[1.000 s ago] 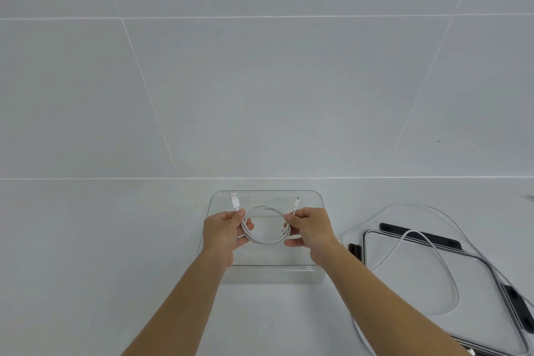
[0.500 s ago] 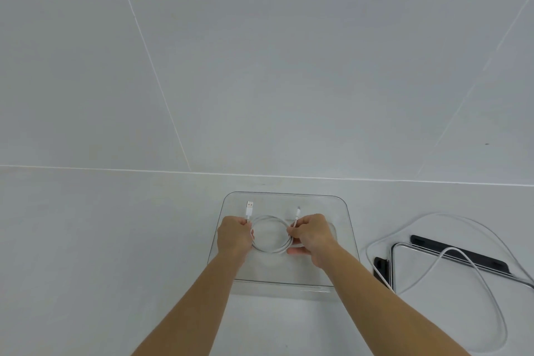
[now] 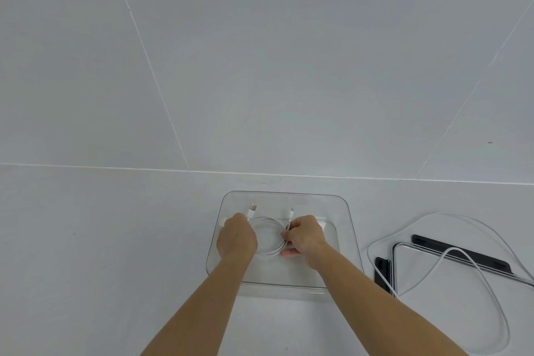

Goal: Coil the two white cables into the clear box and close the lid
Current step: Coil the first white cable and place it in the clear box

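Cable coil [image 3: 268,253] sits in clear box [image 3: 353,240], gripped by left hand [image 3: 237,240] and right hand [image 3: 304,235].

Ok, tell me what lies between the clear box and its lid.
Head view: the loose white cable runs through the gap between clear box and lid.

I am logging two cables, one coiled cable [image 3: 268,253], one loose cable [image 3: 449,249]; one box [image 3: 283,196]; one lid [image 3: 422,269]; two hands, left hand [image 3: 237,240], right hand [image 3: 303,235].
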Tool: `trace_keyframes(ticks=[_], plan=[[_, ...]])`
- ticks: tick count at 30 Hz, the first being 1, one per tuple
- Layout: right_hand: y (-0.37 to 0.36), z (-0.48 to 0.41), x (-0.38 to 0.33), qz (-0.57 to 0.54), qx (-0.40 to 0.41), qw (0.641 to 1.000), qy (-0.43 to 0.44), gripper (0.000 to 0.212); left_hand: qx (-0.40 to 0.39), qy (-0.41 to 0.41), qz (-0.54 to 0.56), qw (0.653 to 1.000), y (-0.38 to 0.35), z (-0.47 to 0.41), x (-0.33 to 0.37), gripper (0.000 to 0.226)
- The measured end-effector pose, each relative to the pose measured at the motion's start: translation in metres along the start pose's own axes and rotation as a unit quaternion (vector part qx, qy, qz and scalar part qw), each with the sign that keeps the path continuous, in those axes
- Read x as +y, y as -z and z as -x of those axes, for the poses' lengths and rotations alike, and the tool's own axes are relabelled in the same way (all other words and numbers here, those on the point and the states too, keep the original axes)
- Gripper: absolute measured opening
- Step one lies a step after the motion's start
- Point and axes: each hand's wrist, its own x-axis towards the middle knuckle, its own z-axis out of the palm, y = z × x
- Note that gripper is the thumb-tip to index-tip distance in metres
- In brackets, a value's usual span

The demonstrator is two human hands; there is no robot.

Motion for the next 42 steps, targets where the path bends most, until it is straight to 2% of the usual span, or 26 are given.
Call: trace_keyframes(ticks=[10, 15, 19, 24, 28, 42], plan=[[-0.010, -0.009, 0.002, 0.089, 0.012, 0.995, 0.034, 0.010, -0.019, -0.004, 0.005, 1.000, -0.001, -0.001, 0.000, 0.022], [-0.015, -0.016, 0.006, 0.138, 0.033, 0.988, 0.055, 0.018, -0.032, -0.026, -0.019, 0.999, -0.004, 0.003, 0.003, 0.027], [-0.019, -0.015, 0.007, 0.177, 0.016, 0.981, 0.073, 0.010, -0.036, -0.026, -0.022, 0.999, -0.005, 0.005, 0.003, 0.032], [-0.020, -0.010, 0.005, 0.216, -0.022, 0.971, 0.096, 0.031, -0.055, -0.005, 0.001, 0.998, -0.003, 0.004, 0.004, 0.039], [-0.018, -0.007, 0.003, 0.250, -0.020, 0.961, 0.115, 0.036, -0.066, 0.003, 0.033, 0.997, -0.001, 0.004, 0.004, 0.038], [-0.012, -0.006, 0.004, 0.234, -0.001, 0.966, 0.107, 0.038, -0.068, 0.015, 0.057, 0.996, 0.004, 0.005, 0.000, 0.036]])
